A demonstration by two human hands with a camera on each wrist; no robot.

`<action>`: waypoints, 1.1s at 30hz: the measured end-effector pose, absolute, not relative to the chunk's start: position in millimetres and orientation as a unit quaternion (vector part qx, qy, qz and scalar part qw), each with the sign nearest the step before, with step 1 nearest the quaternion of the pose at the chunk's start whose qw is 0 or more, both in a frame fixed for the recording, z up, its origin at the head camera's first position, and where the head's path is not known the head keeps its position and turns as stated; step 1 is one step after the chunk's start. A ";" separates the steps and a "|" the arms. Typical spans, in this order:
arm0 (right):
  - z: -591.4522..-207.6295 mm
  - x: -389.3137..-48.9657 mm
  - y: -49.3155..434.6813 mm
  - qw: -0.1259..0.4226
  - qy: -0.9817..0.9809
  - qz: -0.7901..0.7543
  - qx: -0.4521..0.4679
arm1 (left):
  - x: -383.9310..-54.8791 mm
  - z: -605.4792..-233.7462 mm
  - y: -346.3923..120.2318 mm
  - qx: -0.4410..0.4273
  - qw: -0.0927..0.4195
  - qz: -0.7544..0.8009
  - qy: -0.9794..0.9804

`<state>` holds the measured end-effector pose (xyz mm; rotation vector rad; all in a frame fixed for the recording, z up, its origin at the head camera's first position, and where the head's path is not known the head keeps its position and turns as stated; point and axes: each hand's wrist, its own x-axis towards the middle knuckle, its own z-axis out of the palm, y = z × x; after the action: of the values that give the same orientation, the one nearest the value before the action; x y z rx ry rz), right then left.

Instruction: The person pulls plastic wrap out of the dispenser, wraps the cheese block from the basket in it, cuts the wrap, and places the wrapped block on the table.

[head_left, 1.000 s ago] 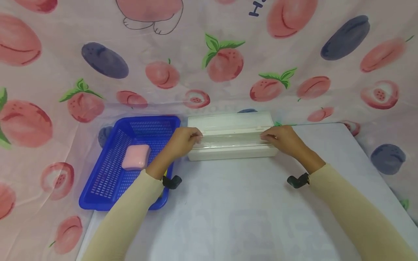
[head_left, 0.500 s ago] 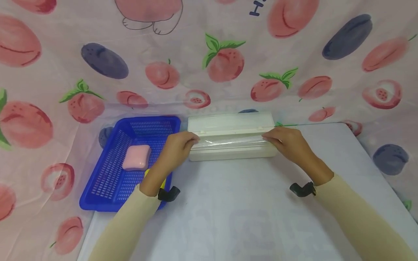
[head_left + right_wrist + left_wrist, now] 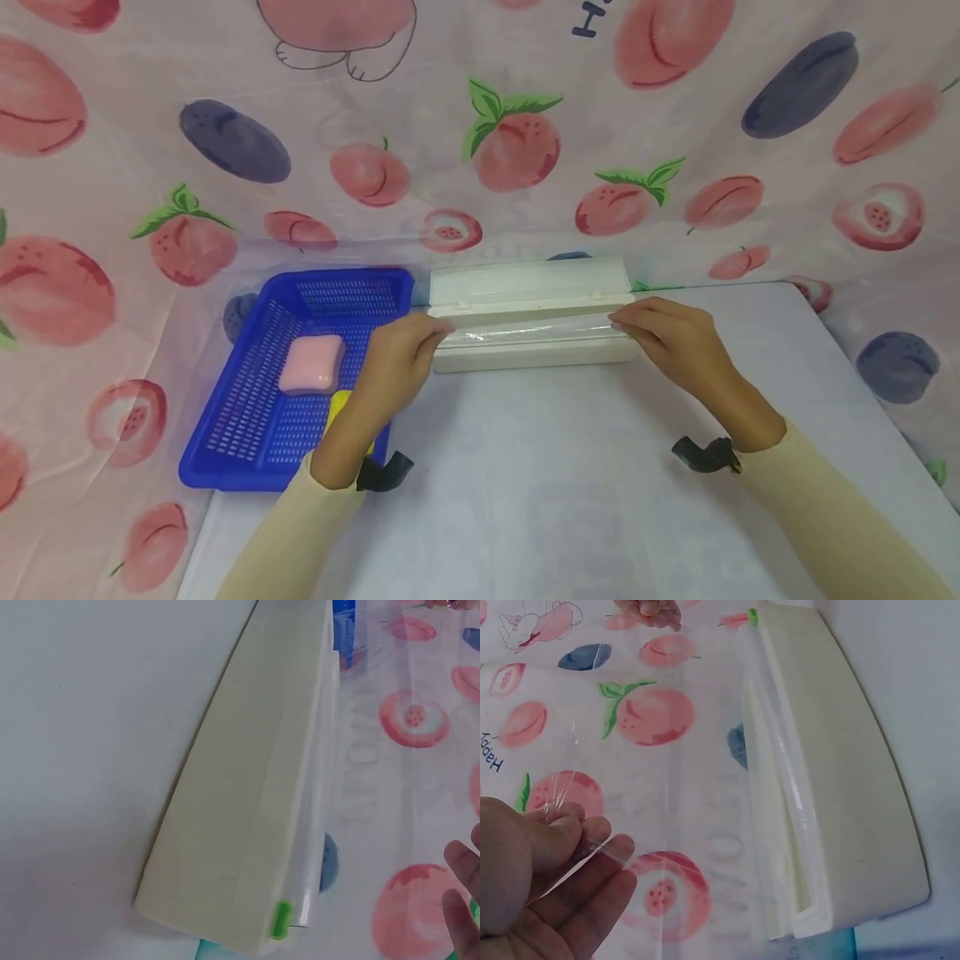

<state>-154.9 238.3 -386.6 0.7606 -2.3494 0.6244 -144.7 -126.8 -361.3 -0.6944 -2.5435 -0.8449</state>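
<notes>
A long white cling film dispenser (image 3: 534, 358) stands at the back of the table with its lid (image 3: 525, 283) raised. Clear cling film (image 3: 525, 331) stretches between both hands over the box opening. At the box's left end, my left hand (image 3: 397, 354) pinches one corner of the film between thumb and fingers; creases of film (image 3: 559, 784) fan out from those fingertips in the left wrist view. My right hand (image 3: 678, 342) pinches the other corner at the right end. Only a few fingertips of it (image 3: 465, 874) show in the right wrist view.
Left of the dispenser is a blue plastic basket (image 3: 197, 467) holding a pink rounded square block (image 3: 311, 364) and a yellow item (image 3: 339, 406), partly hidden by the left arm. A green piece (image 3: 281, 921) sits on the dispenser's end. Fruit-print cloth (image 3: 517, 225) hangs behind.
Both hands have drawn back toward me and slightly apart, lifting the film's edge from the dispenser. The film now spans tautly between them. The dispenser and basket have stayed in place.
</notes>
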 end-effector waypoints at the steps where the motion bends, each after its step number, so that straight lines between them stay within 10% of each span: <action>1: -384.8 -153.2 238.1 0.293 -0.881 0.235 0.287 | -142.2 -360.1 -126.9 -0.247 0.184 -0.298 -0.903; 33: -370.0 -154.8 238.2 0.267 -0.892 0.237 0.278 | -146.5 -348.8 -128.3 -0.248 0.243 -0.274 -0.897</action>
<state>-154.8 238.2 -370.0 0.7510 -2.4066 0.6404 -146.5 -128.3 -348.8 -0.6779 -2.4500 -0.7494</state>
